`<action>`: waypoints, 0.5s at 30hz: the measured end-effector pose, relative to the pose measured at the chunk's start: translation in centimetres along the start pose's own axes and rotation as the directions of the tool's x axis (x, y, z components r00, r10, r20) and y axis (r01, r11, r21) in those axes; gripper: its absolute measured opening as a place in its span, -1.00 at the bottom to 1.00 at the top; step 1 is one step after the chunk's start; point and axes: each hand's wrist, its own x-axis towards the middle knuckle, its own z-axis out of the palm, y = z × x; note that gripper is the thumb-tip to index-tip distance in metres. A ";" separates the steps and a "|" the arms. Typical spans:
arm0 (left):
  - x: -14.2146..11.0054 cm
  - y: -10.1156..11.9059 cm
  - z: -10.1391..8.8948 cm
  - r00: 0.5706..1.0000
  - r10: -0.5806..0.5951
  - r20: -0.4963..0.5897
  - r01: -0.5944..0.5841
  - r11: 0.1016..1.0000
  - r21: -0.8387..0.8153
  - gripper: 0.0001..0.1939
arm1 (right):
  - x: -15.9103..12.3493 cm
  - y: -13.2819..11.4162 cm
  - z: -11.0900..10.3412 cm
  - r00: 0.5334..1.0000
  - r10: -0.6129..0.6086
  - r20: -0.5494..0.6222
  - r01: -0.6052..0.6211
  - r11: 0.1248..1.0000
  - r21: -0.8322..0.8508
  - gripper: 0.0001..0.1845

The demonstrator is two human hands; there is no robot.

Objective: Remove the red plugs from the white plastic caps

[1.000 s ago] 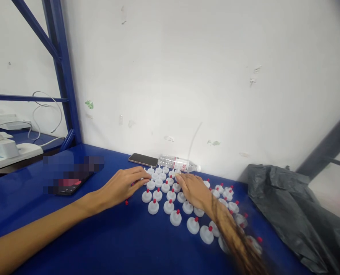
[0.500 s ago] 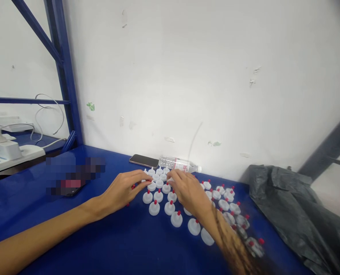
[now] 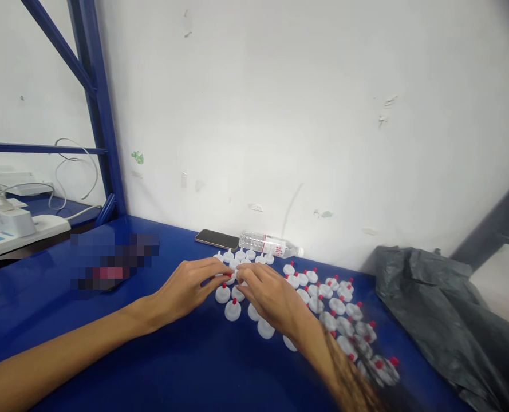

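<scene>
My left hand (image 3: 194,283) reaches in from the left, thumb and forefinger pinched at a small red tip (image 3: 229,275) among white nozzle caps. My right hand (image 3: 271,294) is bent over the caps just beside it. Its fingers are drawn together, and whatever is between them is hidden. Round white nozzle caps stand on the blue table in rows; those at the back (image 3: 250,254) have bare nozzles. In front, a cap (image 3: 232,311) carries a red tip, as do many on the right (image 3: 337,306). My right hand and forearm cover several caps.
Against the wall lie a phone (image 3: 217,239) and a clear plastic bottle (image 3: 271,245) on its side. A dark grey plastic bag (image 3: 430,309) is heaped at the right. Further left are a blurred-out item (image 3: 112,269), a white power strip (image 3: 48,228) and a blue metal frame (image 3: 102,109).
My right hand has moved left, closer to my left fingertips, uncovering caps on its right and covering some in front. My left hand stays almost in place. The view has shifted slightly.
</scene>
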 end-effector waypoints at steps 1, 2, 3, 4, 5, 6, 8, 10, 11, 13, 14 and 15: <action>0.0 0.0 -0.1 1.000 -0.006 -0.002 0.006 1.000 0.003 -0.75 | 0.0 0.0 0.0 1.000 -0.006 -0.025 0.006 1.000 0.010 -0.83; 0.1 0.0 -0.1 1.000 -0.008 0.000 0.008 1.000 0.006 -0.75 | 0.0 0.0 0.0 0.999 -0.011 -0.047 0.012 1.000 0.018 -0.84; 0.1 0.0 -0.1 1.000 -0.006 0.001 0.006 1.000 0.011 -0.73 | 0.0 0.0 0.0 0.998 -0.016 -0.065 0.017 1.000 0.022 -0.85; 0.0 -0.1 -0.1 1.000 0.000 0.001 0.000 1.000 0.015 -0.72 | 0.1 0.0 0.0 0.997 -0.021 -0.077 0.023 0.999 0.023 -0.86; 0.0 -0.2 0.0 1.000 0.006 0.000 -0.006 1.000 0.020 -0.70 | 0.1 0.0 0.1 0.996 -0.029 -0.086 0.031 0.999 0.020 -0.87; -0.1 -0.4 0.1 1.000 0.007 -0.003 -0.007 1.000 0.026 -0.69 | 0.1 -0.1 0.1 0.995 -0.039 -0.094 0.041 0.999 0.014 -0.88; -0.3 -0.7 0.3 1.000 -0.009 -0.011 0.010 0.999 0.046 -0.68 | 0.2 -0.1 0.1 0.992 -0.055 -0.115 0.056 0.998 0.001 -0.90; -0.4 -0.9 0.5 1.000 -0.027 -0.002 0.028 0.997 0.066 -0.68 | 0.2 -0.2 0.0 0.988 -0.064 -0.141 0.064 0.998 -0.008 -0.93; -0.5 -1.0 0.6 1.000 -0.027 0.007 0.027 0.997 0.067 -0.67 | 0.2 -0.3 0.0 0.987 -0.066 -0.150 0.065 0.998 -0.013 -0.92; -0.6 -1.0 0.6 1.000 -0.007 0.027 0.006 0.999 0.053 -0.67 | 0.2 -0.5 0.0 0.986 -0.069 -0.154 0.066 0.998 -0.024 -0.90; -0.5 -0.9 0.5 0.999 0.005 0.033 -0.006 0.999 0.042 -0.68 | 0.2 -0.6 0.0 0.986 -0.071 -0.151 0.066 0.997 -0.032 -0.89; -0.5 -0.8 0.4 0.999 0.014 0.037 -0.015 1.000 0.027 -0.68 | 0.2 -0.7 0.0 0.987 -0.073 -0.146 0.067 0.997 -0.042 -0.87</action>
